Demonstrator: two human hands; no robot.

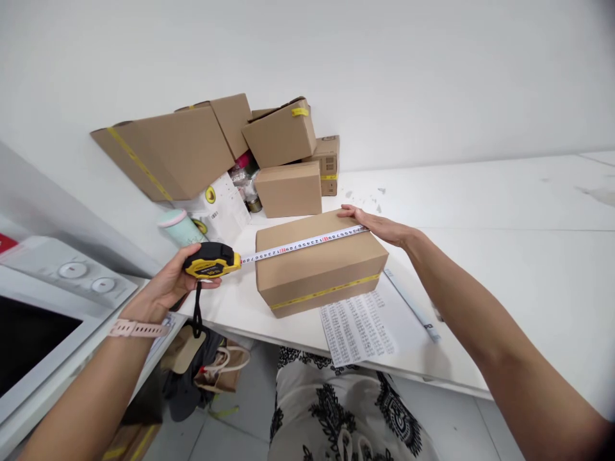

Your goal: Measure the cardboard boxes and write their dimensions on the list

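A black and yellow tape measure [211, 260] is in my left hand [179, 276], fingers wrapped around its case, with a black strap dangling below. Its white blade [307, 242] runs out lengthwise across the top of a closed cardboard box [317, 272] sealed with yellow tape. My right hand [372, 224] rests at the box's right end, holding the blade's end against the top edge; its fingertips lie on the cardboard and the thumb is hidden. Partly under the box's front lies a printed sheet [358, 333] with rows of small text.
Several cardboard boxes [288, 190] are piled against the wall behind. A mint tumbler [180, 225] and a white carton [223, 205] stand at the back left. A pale blue flat strip [413, 307] lies right of the sheet. A white microwave [62, 301] is at left, bags [225, 371] below.
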